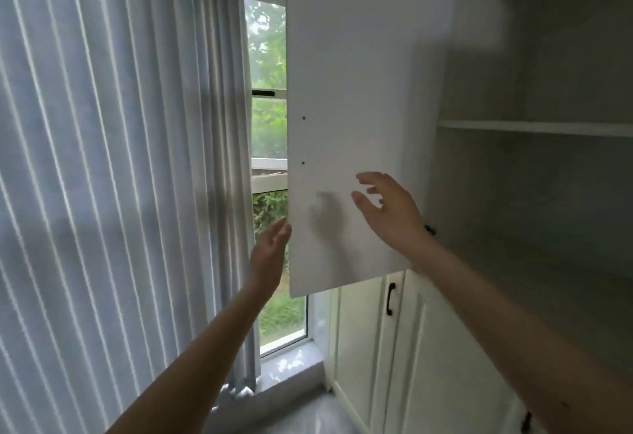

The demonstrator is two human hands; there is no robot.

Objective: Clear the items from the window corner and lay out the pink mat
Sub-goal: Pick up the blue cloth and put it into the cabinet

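Hands reach up toward an open white cupboard door that hangs swung out in front of the window. The left hand is raised at the door's outer edge near its lower corner, fingers straight and together, their tips at or just touching that edge; whether they press on it cannot be told. The right hand is lifted in front of the door's inner face near its lower part, fingers spread and relaxed, grasping nothing, its shadow falling on the panel beside it. Right of the door the upper cupboard stands open, with a white shelf crossing its grey interior. Below are cream lower cabinet doors with a dark handle. A pale striped curtain fills the left side, hanging down to the glossy window sill. The pink mat does not show in this head view, so its place relative to either hand cannot be told.
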